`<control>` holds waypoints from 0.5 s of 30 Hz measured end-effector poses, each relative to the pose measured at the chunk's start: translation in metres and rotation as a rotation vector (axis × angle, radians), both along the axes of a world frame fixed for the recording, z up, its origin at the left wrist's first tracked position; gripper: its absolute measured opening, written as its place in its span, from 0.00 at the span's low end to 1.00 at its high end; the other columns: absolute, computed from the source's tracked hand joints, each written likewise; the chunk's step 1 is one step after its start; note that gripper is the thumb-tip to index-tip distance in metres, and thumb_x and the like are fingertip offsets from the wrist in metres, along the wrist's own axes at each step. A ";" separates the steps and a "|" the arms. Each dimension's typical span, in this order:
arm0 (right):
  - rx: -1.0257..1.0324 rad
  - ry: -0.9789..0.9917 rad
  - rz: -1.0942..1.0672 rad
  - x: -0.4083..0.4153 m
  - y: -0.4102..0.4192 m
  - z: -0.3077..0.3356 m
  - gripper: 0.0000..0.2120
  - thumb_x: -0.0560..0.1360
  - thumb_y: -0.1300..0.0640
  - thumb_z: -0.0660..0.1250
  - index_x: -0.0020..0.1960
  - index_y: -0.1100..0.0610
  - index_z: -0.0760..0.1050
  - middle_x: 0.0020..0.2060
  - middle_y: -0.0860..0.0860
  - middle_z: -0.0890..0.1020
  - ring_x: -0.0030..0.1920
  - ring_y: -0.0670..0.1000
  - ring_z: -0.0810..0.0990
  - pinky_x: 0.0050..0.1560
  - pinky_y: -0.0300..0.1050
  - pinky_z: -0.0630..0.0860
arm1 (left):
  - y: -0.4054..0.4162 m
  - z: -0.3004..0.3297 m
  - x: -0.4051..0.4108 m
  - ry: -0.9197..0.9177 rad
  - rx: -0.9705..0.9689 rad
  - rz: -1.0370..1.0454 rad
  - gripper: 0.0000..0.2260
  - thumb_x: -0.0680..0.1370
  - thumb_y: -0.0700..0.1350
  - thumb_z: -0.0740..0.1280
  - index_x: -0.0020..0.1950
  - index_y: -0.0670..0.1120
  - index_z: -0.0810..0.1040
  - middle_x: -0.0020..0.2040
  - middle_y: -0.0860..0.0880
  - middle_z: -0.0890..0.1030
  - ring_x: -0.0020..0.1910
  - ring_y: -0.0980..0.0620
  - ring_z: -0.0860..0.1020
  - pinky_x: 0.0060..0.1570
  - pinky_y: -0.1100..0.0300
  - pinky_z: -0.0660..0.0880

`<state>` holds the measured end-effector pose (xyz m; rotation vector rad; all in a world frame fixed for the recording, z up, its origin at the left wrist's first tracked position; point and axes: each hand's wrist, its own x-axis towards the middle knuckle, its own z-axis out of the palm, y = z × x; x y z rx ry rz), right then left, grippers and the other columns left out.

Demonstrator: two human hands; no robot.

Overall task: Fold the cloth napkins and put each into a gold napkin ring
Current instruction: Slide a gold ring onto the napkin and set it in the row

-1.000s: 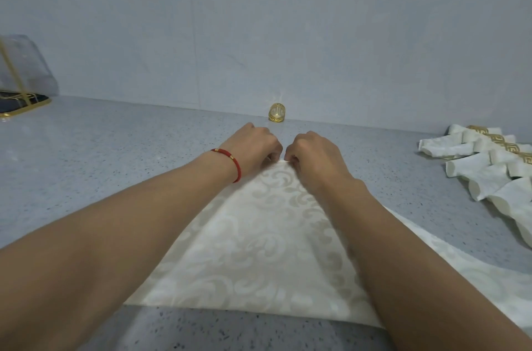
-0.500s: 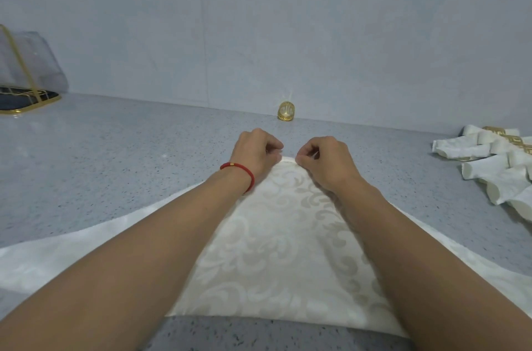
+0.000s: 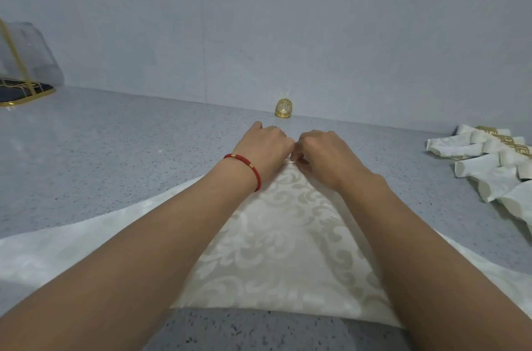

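At three o'clock I see several ringed white napkins [image 3: 489,160] finished; my left hand [image 3: 263,149] and right hand [image 3: 325,153] pinch the cream damask napkin [image 3: 285,238] tip; one openwork gold ring [image 3: 284,109] waits at twelve.

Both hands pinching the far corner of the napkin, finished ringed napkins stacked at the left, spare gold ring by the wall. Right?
Not quite: in the head view the finished napkins lie at the right. The rest holds: left hand and right hand pinch the far corner of the napkin, gold ring by the wall.
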<state>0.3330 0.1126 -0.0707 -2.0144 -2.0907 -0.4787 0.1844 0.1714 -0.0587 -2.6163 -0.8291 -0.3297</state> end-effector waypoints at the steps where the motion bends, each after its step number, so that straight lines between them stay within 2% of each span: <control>1: -0.060 0.045 0.002 0.000 0.000 0.004 0.10 0.71 0.65 0.67 0.44 0.54 0.84 0.39 0.49 0.81 0.42 0.54 0.80 0.42 0.49 0.75 | -0.003 0.004 -0.001 -0.002 -0.042 -0.007 0.18 0.75 0.32 0.62 0.34 0.50 0.59 0.36 0.50 0.67 0.40 0.47 0.68 0.45 0.56 0.63; 4: -0.125 0.286 -0.006 0.001 -0.005 0.008 0.10 0.72 0.63 0.66 0.37 0.54 0.82 0.30 0.43 0.77 0.34 0.46 0.75 0.36 0.42 0.70 | 0.003 0.002 -0.004 -0.078 -0.211 0.016 0.17 0.72 0.32 0.61 0.32 0.49 0.60 0.34 0.48 0.65 0.36 0.42 0.73 0.35 0.55 0.65; 6: -0.082 0.428 -0.025 0.002 -0.008 0.005 0.09 0.76 0.61 0.67 0.41 0.53 0.84 0.34 0.43 0.81 0.39 0.45 0.79 0.40 0.42 0.74 | 0.009 -0.008 -0.007 -0.216 -0.280 0.033 0.15 0.72 0.33 0.63 0.32 0.51 0.68 0.34 0.49 0.71 0.38 0.41 0.78 0.32 0.55 0.68; 8: -0.015 0.575 -0.042 0.005 -0.009 -0.001 0.07 0.78 0.59 0.68 0.45 0.53 0.85 0.39 0.44 0.84 0.43 0.46 0.81 0.45 0.40 0.77 | 0.008 -0.016 -0.011 -0.357 -0.318 0.017 0.11 0.74 0.35 0.66 0.40 0.51 0.80 0.40 0.49 0.80 0.43 0.44 0.80 0.38 0.54 0.75; 10: 0.021 0.648 -0.051 0.009 -0.010 -0.005 0.04 0.78 0.59 0.71 0.49 0.53 0.85 0.40 0.43 0.83 0.43 0.43 0.80 0.44 0.33 0.74 | 0.006 -0.019 -0.014 -0.464 -0.394 0.009 0.08 0.77 0.39 0.68 0.51 0.50 0.84 0.46 0.49 0.83 0.47 0.48 0.80 0.47 0.53 0.78; 11: 0.018 0.634 -0.049 0.010 -0.010 -0.006 0.03 0.78 0.58 0.72 0.50 0.53 0.85 0.40 0.41 0.82 0.43 0.42 0.79 0.43 0.32 0.72 | 0.007 -0.020 -0.015 -0.484 -0.424 0.013 0.08 0.78 0.40 0.68 0.53 0.50 0.84 0.46 0.50 0.82 0.48 0.49 0.80 0.50 0.54 0.78; 13: 0.004 0.589 -0.025 0.012 -0.012 -0.006 0.04 0.78 0.58 0.73 0.50 0.55 0.86 0.41 0.41 0.81 0.44 0.42 0.79 0.46 0.35 0.71 | 0.009 -0.020 -0.015 -0.458 -0.450 0.033 0.10 0.77 0.40 0.67 0.46 0.56 0.83 0.41 0.52 0.78 0.46 0.49 0.79 0.51 0.52 0.78; 15: -0.011 0.546 -0.007 0.012 -0.013 -0.004 0.04 0.78 0.58 0.72 0.49 0.55 0.86 0.42 0.42 0.82 0.46 0.44 0.79 0.48 0.39 0.74 | 0.013 -0.022 -0.013 -0.433 -0.448 0.088 0.13 0.75 0.40 0.66 0.36 0.55 0.72 0.35 0.54 0.72 0.40 0.48 0.74 0.49 0.50 0.75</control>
